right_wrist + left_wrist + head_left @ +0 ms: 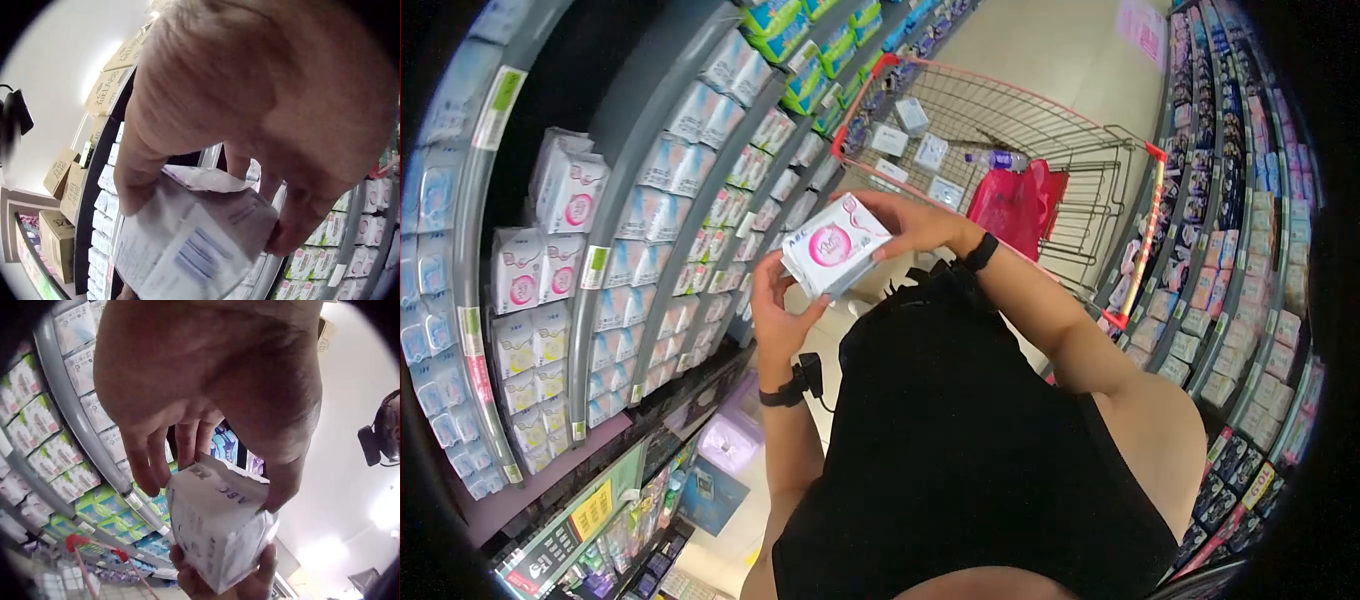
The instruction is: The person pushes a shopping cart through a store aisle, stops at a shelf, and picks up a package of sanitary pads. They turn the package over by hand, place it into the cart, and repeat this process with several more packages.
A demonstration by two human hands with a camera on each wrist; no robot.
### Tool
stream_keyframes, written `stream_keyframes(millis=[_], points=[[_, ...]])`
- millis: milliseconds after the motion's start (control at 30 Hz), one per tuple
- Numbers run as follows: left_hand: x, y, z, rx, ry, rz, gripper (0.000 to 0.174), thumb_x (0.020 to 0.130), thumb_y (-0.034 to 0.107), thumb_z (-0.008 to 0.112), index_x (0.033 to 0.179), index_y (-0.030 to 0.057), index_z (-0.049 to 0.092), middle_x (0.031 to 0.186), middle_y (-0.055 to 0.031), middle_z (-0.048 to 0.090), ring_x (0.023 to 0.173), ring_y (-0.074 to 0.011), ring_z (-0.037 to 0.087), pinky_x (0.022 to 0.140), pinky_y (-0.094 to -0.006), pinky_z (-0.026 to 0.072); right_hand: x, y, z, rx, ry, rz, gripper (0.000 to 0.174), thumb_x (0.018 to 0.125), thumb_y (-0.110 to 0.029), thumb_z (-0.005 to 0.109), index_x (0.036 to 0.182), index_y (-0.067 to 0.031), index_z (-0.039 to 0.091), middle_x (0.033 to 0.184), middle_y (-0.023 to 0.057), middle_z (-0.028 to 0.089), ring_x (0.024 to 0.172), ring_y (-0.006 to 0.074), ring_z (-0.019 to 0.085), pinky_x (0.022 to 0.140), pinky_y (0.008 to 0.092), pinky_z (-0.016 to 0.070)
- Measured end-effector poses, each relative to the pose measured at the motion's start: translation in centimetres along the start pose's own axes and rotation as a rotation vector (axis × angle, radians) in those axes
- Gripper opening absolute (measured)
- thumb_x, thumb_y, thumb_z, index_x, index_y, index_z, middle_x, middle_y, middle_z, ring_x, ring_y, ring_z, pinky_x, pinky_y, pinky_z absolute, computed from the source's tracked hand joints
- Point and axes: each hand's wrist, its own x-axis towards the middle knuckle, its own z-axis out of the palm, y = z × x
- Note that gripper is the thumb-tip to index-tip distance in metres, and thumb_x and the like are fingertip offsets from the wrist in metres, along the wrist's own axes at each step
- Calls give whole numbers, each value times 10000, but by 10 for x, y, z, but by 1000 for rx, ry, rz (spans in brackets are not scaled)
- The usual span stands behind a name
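In the head view a white pack of ABC sanitary pads with a pink circle on its front is held before the person's chest. The left hand grips its lower left end between thumb and fingers. From the upper right, the right hand grips the other end. The left wrist view shows the pack's lettered end under the left hand. Over in the right wrist view, a printed side of the pack with a barcode-like patch lies between the thumb and fingers of the right hand.
A wire shopping cart with a red rim stands ahead, holding several white packs, a bottle and a red bag. Shelves of packs line the left side. Another stocked shelf runs along the right.
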Motion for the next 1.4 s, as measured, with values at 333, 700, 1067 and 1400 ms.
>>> stream_keyframes(millis=[333,700,1067,1400], points=[[18,-7,89,-180,19,-152,534,915,321,709,1282,-38,560,1086,-85,656,1004,-143,608,875,-292,488,-89,-6,-65,-95,158,31,604,979,-321,644,1477,-80,402,935,79,659,792,138,633,705,299,536],[39,-6,137,-34,-92,-258,541,1000,348,601,1321,-82,536,1204,-133,640,1068,-176,598,945,-308,460,-130,-27,-76,-96,260,65,757,943,-542,622,1485,-69,387,1036,69,620,852,129,624,678,285,556],[35,26,168,291,-121,108,793,1016,573,388,1476,-71,346,1457,-268,452,1337,-374,456,1111,-442,335,-125,-19,-87,89,305,34,759,932,-534,609,1491,-65,401,1272,90,587,1026,153,631,765,288,561],[31,54,180,611,101,383,784,873,177,725,1513,-36,326,1518,-234,424,1375,-396,439,1140,-453,331,-108,-24,-79,195,236,-64,696,975,-472,553,1488,-33,385,1201,98,616,989,174,641,757,317,561]])
